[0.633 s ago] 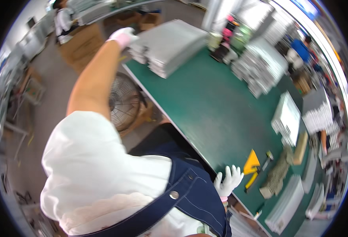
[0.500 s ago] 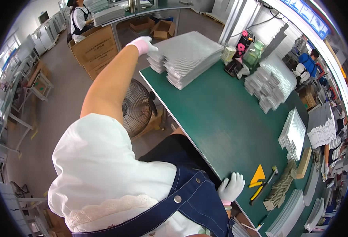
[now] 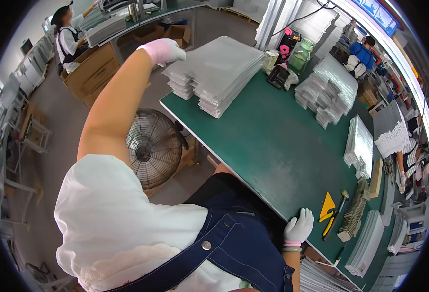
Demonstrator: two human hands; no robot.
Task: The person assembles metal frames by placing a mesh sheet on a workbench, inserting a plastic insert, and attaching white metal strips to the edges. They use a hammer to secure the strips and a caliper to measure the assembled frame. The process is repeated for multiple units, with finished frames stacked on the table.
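Observation:
At the far left corner of the green table (image 3: 265, 141) lies a stack of thin silver-grey sheets (image 3: 219, 73) with notched corners. Held out on a raised arm, my left hand (image 3: 163, 51), in a white and pink glove, is closed at the edge of the uppermost sheet, which its fingertips appear to pinch. The exact grip is partly hidden by the glove. My right hand (image 3: 299, 227), also gloved, rests open on the table's near edge, its fingers stretched out. Beside it lie a yellow triangular scraper (image 3: 327, 204) and a hammer with a yellow-black handle (image 3: 335, 216).
Stacks of silver bubble-faced sheets (image 3: 329, 87) and foil-like sheets (image 3: 359, 146) stand along the far side. A green jar (image 3: 300, 56) and black case (image 3: 277, 77) sit behind. Left of the table are a floor fan (image 3: 153, 148) and cardboard box (image 3: 93, 73). Another person (image 3: 68, 39) works beyond.
My view has shifted and turned slightly. My left hand has gone from spread fingers over the stack to closed fingers at its edge. My right hand stays at the table edge.

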